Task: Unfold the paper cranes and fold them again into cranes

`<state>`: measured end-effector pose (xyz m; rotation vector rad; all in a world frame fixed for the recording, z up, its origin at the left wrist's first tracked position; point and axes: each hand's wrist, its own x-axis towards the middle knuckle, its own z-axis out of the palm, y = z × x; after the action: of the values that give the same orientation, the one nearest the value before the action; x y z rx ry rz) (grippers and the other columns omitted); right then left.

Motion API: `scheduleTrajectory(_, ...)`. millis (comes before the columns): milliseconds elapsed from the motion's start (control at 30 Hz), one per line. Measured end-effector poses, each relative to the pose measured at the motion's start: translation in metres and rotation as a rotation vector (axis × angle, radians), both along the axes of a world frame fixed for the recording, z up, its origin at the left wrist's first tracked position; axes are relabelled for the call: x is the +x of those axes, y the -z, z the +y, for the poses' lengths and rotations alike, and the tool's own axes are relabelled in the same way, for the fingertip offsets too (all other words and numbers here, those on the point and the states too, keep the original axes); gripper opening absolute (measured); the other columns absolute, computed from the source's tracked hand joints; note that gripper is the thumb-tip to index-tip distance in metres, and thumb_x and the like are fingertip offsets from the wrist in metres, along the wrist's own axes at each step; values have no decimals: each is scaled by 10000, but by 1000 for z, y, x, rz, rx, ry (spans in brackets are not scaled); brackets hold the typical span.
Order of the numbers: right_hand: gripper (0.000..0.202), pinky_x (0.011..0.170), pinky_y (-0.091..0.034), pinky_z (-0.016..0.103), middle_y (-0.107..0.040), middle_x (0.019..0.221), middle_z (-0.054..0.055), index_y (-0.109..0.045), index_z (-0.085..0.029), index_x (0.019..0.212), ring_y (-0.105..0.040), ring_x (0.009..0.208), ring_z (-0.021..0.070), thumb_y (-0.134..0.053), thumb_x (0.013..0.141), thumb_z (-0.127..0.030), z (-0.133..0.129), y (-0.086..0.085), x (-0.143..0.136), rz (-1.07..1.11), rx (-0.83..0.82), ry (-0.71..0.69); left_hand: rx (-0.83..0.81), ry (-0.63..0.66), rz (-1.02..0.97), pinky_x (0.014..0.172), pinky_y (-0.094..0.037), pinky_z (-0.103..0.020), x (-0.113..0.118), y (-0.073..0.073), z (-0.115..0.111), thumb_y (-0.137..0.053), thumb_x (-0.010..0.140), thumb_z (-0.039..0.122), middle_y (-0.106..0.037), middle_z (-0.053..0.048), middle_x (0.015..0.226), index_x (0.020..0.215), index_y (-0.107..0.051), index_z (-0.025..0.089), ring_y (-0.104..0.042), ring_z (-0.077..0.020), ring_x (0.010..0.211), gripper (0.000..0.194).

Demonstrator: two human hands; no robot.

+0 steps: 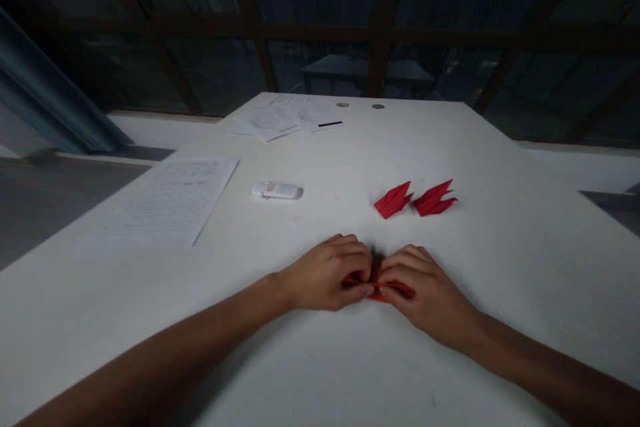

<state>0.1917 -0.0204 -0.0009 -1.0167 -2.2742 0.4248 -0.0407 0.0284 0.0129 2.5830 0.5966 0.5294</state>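
Both my hands meet at the middle of the white table [500, 227], pinching a small piece of red paper [380, 295] flat against the surface. My left hand [327, 273] covers its left part and my right hand [423, 287] its right part; most of the paper is hidden under my fingers. Two folded red paper pieces, one [394, 200] beside the other [434, 199], lie a little beyond my hands, pointed ends up and to the right.
A white glue stick [277, 191] lies on its side to the left. A printed sheet [175, 199] rests at the left edge. More papers [280, 119] and a black pen [330, 124] are at the far end. Dark windows stand behind.
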Motion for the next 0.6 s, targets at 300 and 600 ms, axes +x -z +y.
scheduleTrajectory(300, 108, 852, -470, 429, -750, 980, 44, -700, -224, 954, -623, 896, 221, -618, 967, -155, -1, -2, 2, -41, 226, 33, 117, -11, -98, 826, -480, -324, 4, -1, -3, -566, 992, 326, -692, -72, 906, 860, -628, 178, -611, -179, 862, 207)
scheduleTrajectory(600, 106, 867, -458, 431, -746, 970, 41, -679, -213, 942, -619, 896, 219, -624, 953, -123, 0, -2, 4, -72, 272, 45, 114, -8, -112, 850, -494, -322, 4, -1, -3, -576, 976, 281, -688, -79, 933, 971, -640, 176, -616, -185, 890, 123)
